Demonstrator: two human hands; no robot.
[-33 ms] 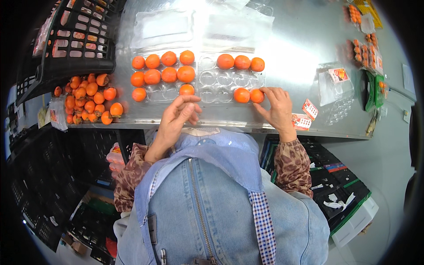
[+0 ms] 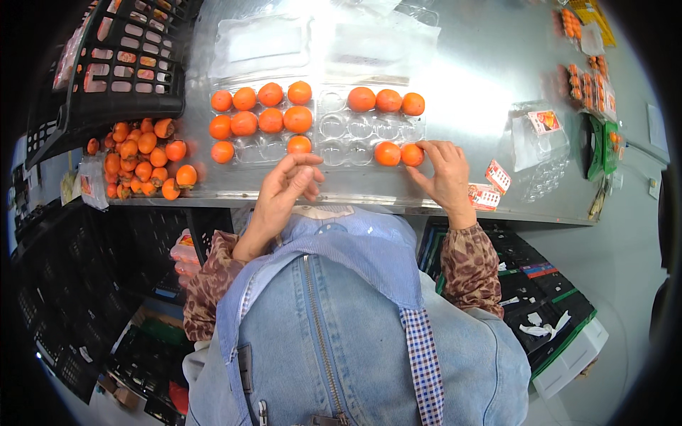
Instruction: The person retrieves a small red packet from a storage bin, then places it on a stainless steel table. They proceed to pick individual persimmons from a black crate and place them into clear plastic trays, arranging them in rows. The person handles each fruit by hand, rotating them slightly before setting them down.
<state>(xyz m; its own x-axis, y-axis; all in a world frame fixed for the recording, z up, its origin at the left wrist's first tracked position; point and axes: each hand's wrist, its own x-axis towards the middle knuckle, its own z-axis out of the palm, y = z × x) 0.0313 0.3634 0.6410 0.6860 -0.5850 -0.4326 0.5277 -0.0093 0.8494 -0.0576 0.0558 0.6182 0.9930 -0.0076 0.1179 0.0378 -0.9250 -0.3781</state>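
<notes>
Two clear plastic trays with moulded cups lie side by side on the metal table. In the left tray two far rows hold orange persimmons; its near row has one at each end. The right tray carries three in its far row and two at the right of its near row. My right hand has thumb and fingers round the near row's rightmost persimmon. Just before the left tray's near right corner, my left hand hovers with loosely bent fingers, thumb apart, holding nothing.
Loose persimmons are heaped at the left, below a black crate. Tray lids lie flat beyond the trays. Printed cards sit right of my right hand. Farther right are stacked clear trays and packed fruit.
</notes>
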